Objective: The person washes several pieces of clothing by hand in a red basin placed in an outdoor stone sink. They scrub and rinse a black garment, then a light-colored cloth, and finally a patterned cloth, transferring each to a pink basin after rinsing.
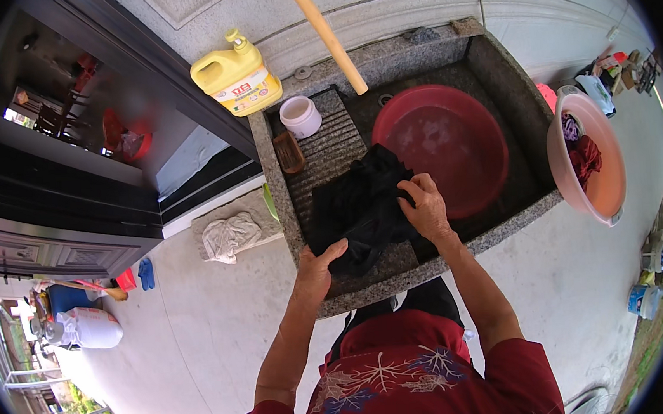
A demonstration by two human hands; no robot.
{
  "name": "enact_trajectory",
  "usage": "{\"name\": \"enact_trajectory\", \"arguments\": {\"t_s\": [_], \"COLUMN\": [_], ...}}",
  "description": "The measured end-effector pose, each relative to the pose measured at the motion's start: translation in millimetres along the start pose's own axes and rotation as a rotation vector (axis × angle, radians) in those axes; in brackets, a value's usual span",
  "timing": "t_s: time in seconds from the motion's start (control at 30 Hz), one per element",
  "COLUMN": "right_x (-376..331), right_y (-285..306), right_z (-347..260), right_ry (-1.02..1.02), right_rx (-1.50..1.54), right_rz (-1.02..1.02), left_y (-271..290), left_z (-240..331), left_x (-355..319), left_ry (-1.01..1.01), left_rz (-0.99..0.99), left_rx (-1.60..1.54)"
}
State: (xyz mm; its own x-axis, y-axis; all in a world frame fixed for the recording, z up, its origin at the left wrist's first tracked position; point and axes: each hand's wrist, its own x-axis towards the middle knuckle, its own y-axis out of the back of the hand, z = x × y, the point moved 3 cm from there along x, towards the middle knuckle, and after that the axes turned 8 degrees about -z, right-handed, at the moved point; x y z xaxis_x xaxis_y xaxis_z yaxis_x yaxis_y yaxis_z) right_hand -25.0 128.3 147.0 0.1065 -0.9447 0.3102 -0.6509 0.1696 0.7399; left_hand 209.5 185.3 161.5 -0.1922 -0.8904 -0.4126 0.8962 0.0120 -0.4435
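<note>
Head view: A person in a red shirt works a bunched black cloth (pixel 362 204) over a ridged washboard (pixel 334 140) in a stone sink (pixel 521 218). The right hand (pixel 427 209) pinches the cloth's right side between thumb and curled fingers; the left hand (pixel 315 274) lays its thumb over the near left edge, its fingers mostly hidden, so how firmly it closes cannot be told. Just beyond the right hand's grip, a red basin (pixel 452 151) holds cloudy water. Farther right, a pink basin (pixel 613 157) contains dark red cloth (pixel 585 159). Ahead of the left hand, past the cloth, are a brush (pixel 289 154), a white tub (pixel 300 117) and a yellow jug (pixel 235 76).
</note>
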Motion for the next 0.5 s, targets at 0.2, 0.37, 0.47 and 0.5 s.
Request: {"name": "enact_trajectory", "arguments": {"t_s": [0.2, 0.37, 0.47, 0.5], "right_x": [-7.1, -27.4, -28.7, -25.4], "right_y": [34.7, -11.4, -19.3, -18.4], "right_z": [-83.6, -76.7, -70.3, -68.2], "right_ry": [0.314, 0.279, 0.249, 0.240], "right_rx": [0.463, 0.453, -0.049, -0.275], "right_rz": [-0.159, -0.397, -0.539, -0.574], "left_y": [-11.9, -34.9, -40.3, -42.6], "left_z": [15.8, 31.5, 41.8, 42.9], "left_x": [13.5, 13.6, 7.0, 4.4], "left_ry": [-0.131, -0.311, -0.370, -0.388], "left_rz": [0.012, -0.001, -0.015, -0.013], "left_rx": [-0.034, 0.172, 0.308, 0.366]}}
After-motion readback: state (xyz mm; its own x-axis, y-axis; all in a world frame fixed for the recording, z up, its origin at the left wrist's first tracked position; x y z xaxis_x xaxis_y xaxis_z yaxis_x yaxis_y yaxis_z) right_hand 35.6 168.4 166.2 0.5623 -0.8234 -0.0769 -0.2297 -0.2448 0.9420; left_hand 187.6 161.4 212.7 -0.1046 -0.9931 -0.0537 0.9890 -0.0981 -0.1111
